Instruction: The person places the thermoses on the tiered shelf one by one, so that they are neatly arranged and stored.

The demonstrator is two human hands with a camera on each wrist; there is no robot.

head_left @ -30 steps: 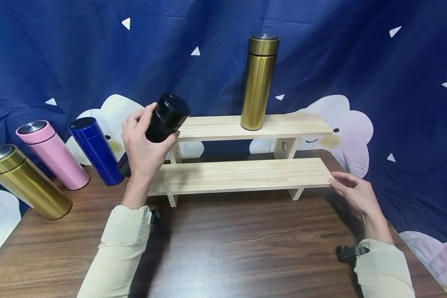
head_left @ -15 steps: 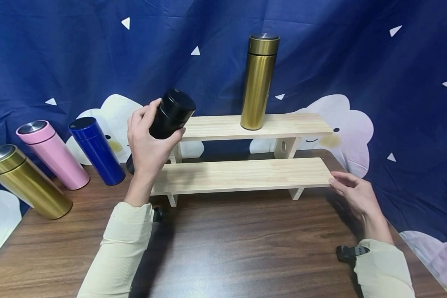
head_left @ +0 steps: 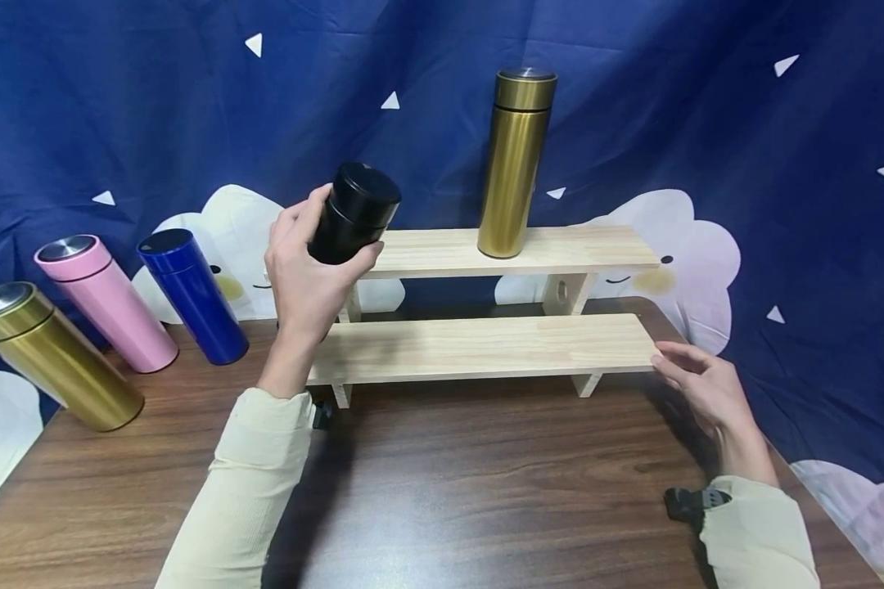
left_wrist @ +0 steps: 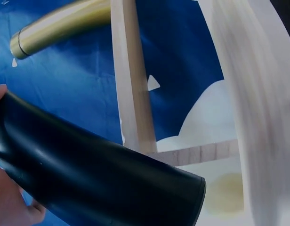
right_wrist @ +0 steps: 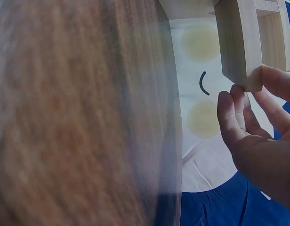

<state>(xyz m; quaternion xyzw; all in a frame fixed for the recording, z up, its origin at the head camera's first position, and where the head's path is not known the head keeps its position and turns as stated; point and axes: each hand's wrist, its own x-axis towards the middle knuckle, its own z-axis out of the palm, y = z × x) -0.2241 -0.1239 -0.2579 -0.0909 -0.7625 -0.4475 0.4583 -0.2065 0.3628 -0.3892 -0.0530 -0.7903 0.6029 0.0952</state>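
My left hand [head_left: 305, 262] grips a black thermos bottle [head_left: 355, 214] around its upper body, raised and tilted in front of the left end of the two-tier wooden shelf [head_left: 479, 348]. In the left wrist view the dark body of the black thermos [left_wrist: 98, 165] slants across, its base close to the shelf boards. My right hand [head_left: 710, 393] pinches the right end of the lower board between thumb and fingers. The right wrist view shows those fingers [right_wrist: 234, 113] at the board's corner [right_wrist: 252, 77]. On the upper board a gold thermos [head_left: 516, 168] stands upright.
Left on the brown table [head_left: 486, 491] stand a gold thermos [head_left: 62, 360], a pink thermos [head_left: 110, 307] and a blue thermos [head_left: 193, 298]. A dark blue curtain [head_left: 442, 49] with cloud and triangle prints hangs right behind the shelf.
My left hand has carried the black thermos up and to the right, toward the upper board's left end. The right hand stays at the shelf's right end.
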